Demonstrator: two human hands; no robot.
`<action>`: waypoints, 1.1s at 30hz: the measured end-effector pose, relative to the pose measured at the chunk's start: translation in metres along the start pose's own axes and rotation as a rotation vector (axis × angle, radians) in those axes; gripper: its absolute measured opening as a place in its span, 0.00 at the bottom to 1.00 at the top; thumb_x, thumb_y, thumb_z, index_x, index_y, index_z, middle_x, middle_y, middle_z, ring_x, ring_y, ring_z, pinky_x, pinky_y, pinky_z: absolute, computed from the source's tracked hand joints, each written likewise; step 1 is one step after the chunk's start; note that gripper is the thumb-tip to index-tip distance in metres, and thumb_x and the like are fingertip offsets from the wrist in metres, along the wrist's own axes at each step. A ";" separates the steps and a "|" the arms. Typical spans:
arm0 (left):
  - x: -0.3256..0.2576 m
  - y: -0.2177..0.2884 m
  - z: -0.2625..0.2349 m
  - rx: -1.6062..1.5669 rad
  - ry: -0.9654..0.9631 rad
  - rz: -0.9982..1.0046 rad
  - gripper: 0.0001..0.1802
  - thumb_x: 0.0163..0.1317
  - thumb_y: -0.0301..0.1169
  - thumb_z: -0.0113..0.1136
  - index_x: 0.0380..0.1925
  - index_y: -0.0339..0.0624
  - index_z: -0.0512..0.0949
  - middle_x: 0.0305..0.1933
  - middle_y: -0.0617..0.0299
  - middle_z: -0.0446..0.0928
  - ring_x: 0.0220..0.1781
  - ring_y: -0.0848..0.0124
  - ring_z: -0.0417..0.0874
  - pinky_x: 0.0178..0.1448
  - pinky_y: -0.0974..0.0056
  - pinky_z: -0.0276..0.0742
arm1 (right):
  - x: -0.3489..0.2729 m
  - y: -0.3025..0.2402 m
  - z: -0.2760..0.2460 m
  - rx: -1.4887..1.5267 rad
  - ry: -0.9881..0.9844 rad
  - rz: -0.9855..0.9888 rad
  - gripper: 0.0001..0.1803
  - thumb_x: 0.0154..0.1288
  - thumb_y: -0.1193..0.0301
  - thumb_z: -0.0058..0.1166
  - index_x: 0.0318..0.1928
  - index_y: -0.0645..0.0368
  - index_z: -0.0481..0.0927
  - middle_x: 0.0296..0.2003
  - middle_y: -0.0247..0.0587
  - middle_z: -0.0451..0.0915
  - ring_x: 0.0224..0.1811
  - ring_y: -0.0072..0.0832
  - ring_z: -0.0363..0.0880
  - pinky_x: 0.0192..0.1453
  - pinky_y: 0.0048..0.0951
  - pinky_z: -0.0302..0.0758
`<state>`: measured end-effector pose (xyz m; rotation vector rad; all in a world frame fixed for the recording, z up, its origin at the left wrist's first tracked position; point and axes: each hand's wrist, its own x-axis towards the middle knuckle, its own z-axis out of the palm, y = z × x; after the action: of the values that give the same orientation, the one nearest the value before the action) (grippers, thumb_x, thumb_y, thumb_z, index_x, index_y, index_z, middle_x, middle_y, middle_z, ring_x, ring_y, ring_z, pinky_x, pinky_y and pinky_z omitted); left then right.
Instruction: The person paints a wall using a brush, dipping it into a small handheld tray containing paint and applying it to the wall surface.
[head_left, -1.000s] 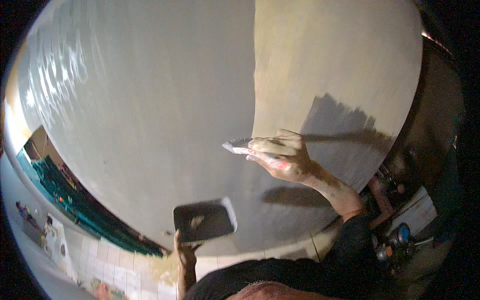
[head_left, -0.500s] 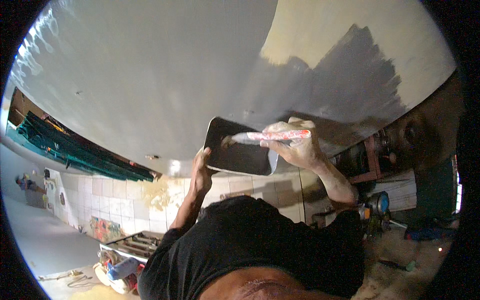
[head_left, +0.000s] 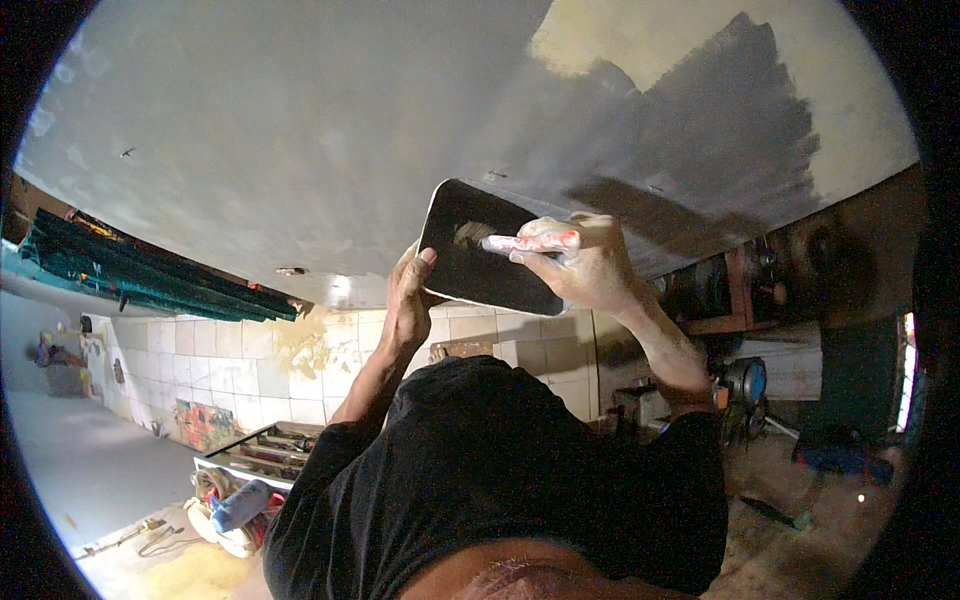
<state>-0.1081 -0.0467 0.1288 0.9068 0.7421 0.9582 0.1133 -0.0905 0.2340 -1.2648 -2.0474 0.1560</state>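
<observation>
I am looking up at a grey plastered ceiling (head_left: pixel 300 130) with a darker wet patch (head_left: pixel 720 130) and a bare yellowish area (head_left: pixel 620 30). My left hand (head_left: pixel 410 295) grips the lower left edge of a dark flat board (head_left: pixel 470 265) and holds it up near the ceiling. My right hand (head_left: pixel 595 270) is closed on a putty knife with a pink-stained handle (head_left: pixel 530 242). The knife's tip rests on the board's face next to a small lump of plaster (head_left: pixel 470 232).
A white tiled wall (head_left: pixel 250 370) runs below the ceiling, with green sheets (head_left: pixel 130 280) stacked at the left. A tray of tools (head_left: pixel 265 450) and rags lie on the floor below. A shelf and a blue-faced machine (head_left: pixel 745 385) stand at the right.
My right hand has come off the ceiling and brought the knife onto the board. My left hand has raised the board up to meet it. The view has tilted down.
</observation>
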 end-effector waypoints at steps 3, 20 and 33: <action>0.002 -0.001 -0.002 -0.016 -0.019 0.009 0.38 0.62 0.55 0.52 0.60 0.34 0.68 0.53 0.49 0.77 0.51 0.61 0.81 0.49 0.53 0.84 | -0.002 0.002 0.015 0.218 0.005 0.168 0.09 0.54 0.67 0.70 0.28 0.57 0.84 0.24 0.40 0.83 0.24 0.33 0.83 0.28 0.30 0.75; 0.000 -0.014 -0.005 0.038 -0.020 -0.046 0.35 0.65 0.54 0.51 0.58 0.34 0.71 0.53 0.50 0.77 0.53 0.61 0.80 0.55 0.53 0.80 | -0.024 0.019 0.003 -0.162 0.335 -0.010 0.06 0.54 0.72 0.67 0.31 0.53 0.83 0.22 0.39 0.81 0.22 0.37 0.81 0.25 0.33 0.73; 0.004 -0.024 -0.003 0.029 -0.100 -0.109 0.33 0.68 0.54 0.48 0.61 0.38 0.69 0.59 0.53 0.74 0.57 0.60 0.78 0.59 0.52 0.76 | -0.025 0.002 -0.002 -0.193 0.335 0.087 0.08 0.55 0.69 0.68 0.33 0.59 0.86 0.29 0.40 0.85 0.26 0.31 0.84 0.30 0.29 0.77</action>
<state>-0.1007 -0.0485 0.1057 0.9230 0.7144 0.8026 0.1225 -0.1106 0.2215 -1.3927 -1.7516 -0.2064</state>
